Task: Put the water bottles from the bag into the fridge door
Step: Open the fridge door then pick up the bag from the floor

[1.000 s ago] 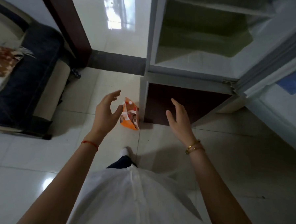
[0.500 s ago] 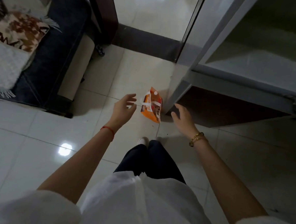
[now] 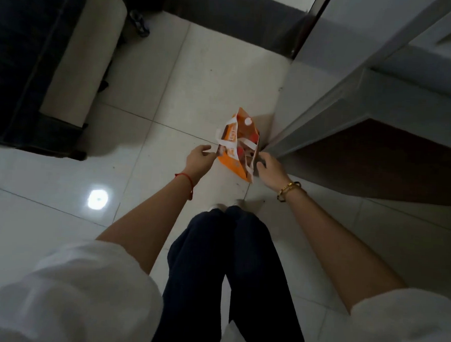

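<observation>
The tiled floor fills most of the view, pale and glossy, with a bright spot of reflected light on it at the left. A fridge takes up the upper right, its grey body slanting down toward the middle of the frame with a dark brown panel beneath it. A dark sofa with a pale rounded front edge sits at the upper left, well apart from the fridge. The person stands bent over, white sleeves at the bottom corners and dark trousers running up the middle. An orange bag with white handles stands on the floor just beside the fridge's lower corner, its mouth open; shapes show inside, too blurred to tell as bottles. The left hand is at the bag's left side, fingers curled narrow by the left handle, and whether they pinch it or only touch it cannot be told. The right hand is at the bag's right edge, fingers bent close against the rim by the other handle; a firm grip cannot be told either. A red string circles the left wrist, and gold bangles ring the right.
</observation>
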### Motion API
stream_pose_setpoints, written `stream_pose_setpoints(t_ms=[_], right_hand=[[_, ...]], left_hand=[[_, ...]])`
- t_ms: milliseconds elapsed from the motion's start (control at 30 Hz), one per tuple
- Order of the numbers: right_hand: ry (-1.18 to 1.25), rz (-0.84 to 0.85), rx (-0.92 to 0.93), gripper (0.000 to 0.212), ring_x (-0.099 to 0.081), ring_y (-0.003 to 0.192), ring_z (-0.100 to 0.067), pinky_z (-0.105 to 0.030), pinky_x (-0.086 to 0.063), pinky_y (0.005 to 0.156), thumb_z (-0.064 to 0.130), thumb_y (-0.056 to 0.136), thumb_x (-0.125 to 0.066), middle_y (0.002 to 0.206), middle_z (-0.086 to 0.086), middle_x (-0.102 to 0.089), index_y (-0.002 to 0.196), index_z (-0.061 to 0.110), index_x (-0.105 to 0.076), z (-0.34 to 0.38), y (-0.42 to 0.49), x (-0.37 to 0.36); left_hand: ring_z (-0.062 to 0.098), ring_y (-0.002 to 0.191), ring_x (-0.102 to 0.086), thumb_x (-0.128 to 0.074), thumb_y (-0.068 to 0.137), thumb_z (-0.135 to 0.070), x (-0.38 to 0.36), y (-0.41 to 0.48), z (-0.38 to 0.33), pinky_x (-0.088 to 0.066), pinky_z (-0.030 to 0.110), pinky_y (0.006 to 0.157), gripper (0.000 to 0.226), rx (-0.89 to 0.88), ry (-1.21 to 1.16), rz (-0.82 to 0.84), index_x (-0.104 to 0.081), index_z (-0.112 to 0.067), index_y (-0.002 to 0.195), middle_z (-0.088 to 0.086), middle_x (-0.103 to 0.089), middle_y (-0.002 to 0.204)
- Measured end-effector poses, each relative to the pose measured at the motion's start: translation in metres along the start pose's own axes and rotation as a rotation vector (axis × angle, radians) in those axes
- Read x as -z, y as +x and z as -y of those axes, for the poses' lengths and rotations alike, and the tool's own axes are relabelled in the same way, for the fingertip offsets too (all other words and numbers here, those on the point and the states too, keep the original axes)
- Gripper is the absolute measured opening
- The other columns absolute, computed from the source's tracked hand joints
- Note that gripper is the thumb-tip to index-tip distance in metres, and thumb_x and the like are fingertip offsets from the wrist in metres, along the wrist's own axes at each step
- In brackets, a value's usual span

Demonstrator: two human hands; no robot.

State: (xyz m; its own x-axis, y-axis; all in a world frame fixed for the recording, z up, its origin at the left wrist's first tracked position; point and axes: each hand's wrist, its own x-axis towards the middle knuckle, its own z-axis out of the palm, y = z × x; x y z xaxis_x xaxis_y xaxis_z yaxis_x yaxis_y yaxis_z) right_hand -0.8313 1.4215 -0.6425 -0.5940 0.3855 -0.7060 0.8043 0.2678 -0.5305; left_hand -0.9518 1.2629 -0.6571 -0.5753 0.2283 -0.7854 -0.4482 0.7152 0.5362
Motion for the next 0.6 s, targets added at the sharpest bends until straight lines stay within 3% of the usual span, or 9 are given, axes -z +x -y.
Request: stream_pose_setpoints(t_ms=[133,233,267,367,433,500,533,600], right_hand=[[0.046,0.023,-0.036,0.040,-0.048,0.129,-0.030,-0.032,-0.039,0.103,0.008,0.100,-0.036,0.139,-0.012,-0.052,0.139,0.009,-0.044,-0.038,0.078,-0.029],[0.102,0.051,-0.026,0.037,-0.049,0.129,-0.027,-0.027,-0.040,0.095,0.010,0.101,-0.039,0.140,-0.009,-0.052,0.137,0.016,-0.044,-0.061,0.132,-0.049],[0.105,0.065,-0.015,0.038,-0.048,0.129,-0.026,-0.027,-0.039,0.093,0.010,0.101,-0.038,0.141,-0.008,-0.050,0.137,0.020,-0.044,-0.067,0.149,-0.055],[0.127,0.076,0.031,0.039,-0.053,0.124,-0.022,-0.018,-0.044,0.089,0.014,0.102,-0.039,0.139,-0.004,-0.052,0.139,0.027,-0.040,-0.079,0.189,-0.071],[0.146,0.078,0.014,0.036,-0.054,0.109,-0.015,-0.010,-0.045,0.075,0.017,0.103,-0.041,0.125,-0.001,-0.055,0.138,0.019,-0.040,-0.084,0.207,-0.080],[0.172,0.085,-0.027,0.037,-0.053,0.108,-0.015,-0.021,-0.049,0.086,0.022,0.100,-0.045,0.120,0.002,-0.055,0.137,0.014,-0.041,-0.091,0.228,-0.093],[0.178,0.118,-0.055,0.043,-0.055,0.114,-0.020,-0.032,-0.049,0.097,0.029,0.096,-0.048,0.125,-0.001,-0.057,0.136,0.014,-0.041,-0.104,0.247,-0.103],[0.171,0.172,-0.125,0.070,-0.053,0.124,-0.030,-0.047,-0.046,0.105,0.047,0.083,-0.054,0.135,-0.008,-0.054,0.141,0.013,-0.035,-0.174,0.325,-0.138]], left_hand=[[0.032,0.123,-0.057,-0.061,0.069,-0.039,-0.033,0.097,0.031,-0.047,0.047,0.106,0.077,0.087,-0.088,0.010,-0.050,-0.006,0.138,0.016,-0.059,0.133],[0.028,0.111,-0.054,-0.059,0.086,-0.033,-0.055,0.147,0.038,-0.045,0.036,0.099,0.045,0.145,-0.172,0.041,-0.059,-0.003,0.120,0.014,-0.055,0.118],[0.026,0.106,-0.052,-0.056,0.092,-0.030,-0.061,0.159,0.038,-0.044,0.037,0.097,0.041,0.171,-0.232,0.048,-0.057,-0.001,0.122,0.012,-0.052,0.114],[0.021,0.091,-0.055,-0.054,0.096,-0.026,-0.078,0.201,0.045,-0.044,0.034,0.090,0.046,0.237,-0.398,0.091,-0.045,-0.004,0.136,0.008,-0.048,0.113],[0.024,0.097,-0.060,-0.055,0.095,-0.024,-0.087,0.222,0.050,-0.048,0.034,0.088,0.046,0.264,-0.507,0.137,-0.046,-0.005,0.136,0.012,-0.054,0.122],[0.028,0.120,-0.057,-0.056,0.094,-0.024,-0.093,0.239,0.054,-0.045,0.037,0.101,0.046,0.286,-0.611,0.166,-0.049,-0.005,0.135,0.017,-0.053,0.136],[0.026,0.120,-0.056,-0.056,0.094,-0.023,-0.094,0.246,0.055,-0.043,0.037,0.101,0.041,0.283,-0.652,0.169,-0.051,-0.006,0.132,0.015,-0.055,0.135],[0.021,0.102,-0.058,-0.055,0.096,-0.021,-0.096,0.258,0.057,-0.044,0.033,0.087,0.028,0.275,-0.744,0.154,-0.052,-0.010,0.121,0.010,-0.060,0.114]])
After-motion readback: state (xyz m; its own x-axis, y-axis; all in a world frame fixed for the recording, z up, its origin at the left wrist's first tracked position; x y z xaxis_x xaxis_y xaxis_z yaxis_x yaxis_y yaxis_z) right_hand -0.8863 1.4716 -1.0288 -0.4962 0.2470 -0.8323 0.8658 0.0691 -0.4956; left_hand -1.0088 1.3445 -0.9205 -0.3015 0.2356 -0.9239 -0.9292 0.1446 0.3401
